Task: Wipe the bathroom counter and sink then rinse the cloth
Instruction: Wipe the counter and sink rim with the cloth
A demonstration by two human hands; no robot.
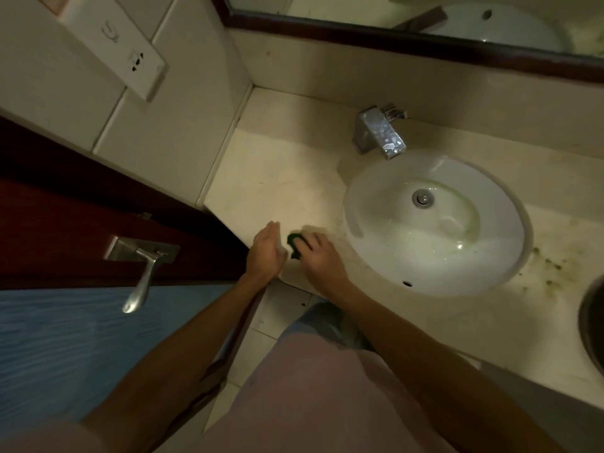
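A small dark green cloth (293, 245) lies on the pale stone counter (281, 188) near its front left edge. My right hand (318, 256) presses down on the cloth, fingers closed over it. My left hand (266, 248) is cupped at the counter's edge just left of the cloth, fingers together, holding nothing. A round white sink (434, 220) with a metal drain (423, 198) is set into the counter to the right. A square chrome tap (380, 132) stands behind it; no water runs.
Dark greenish stains (549, 266) speckle the counter right of the sink. A metal bowl's rim (593, 325) shows at the far right edge. A dark red door with a lever handle (143, 273) stands at the left. A wall socket (137, 60) and mirror (425, 14) are above.
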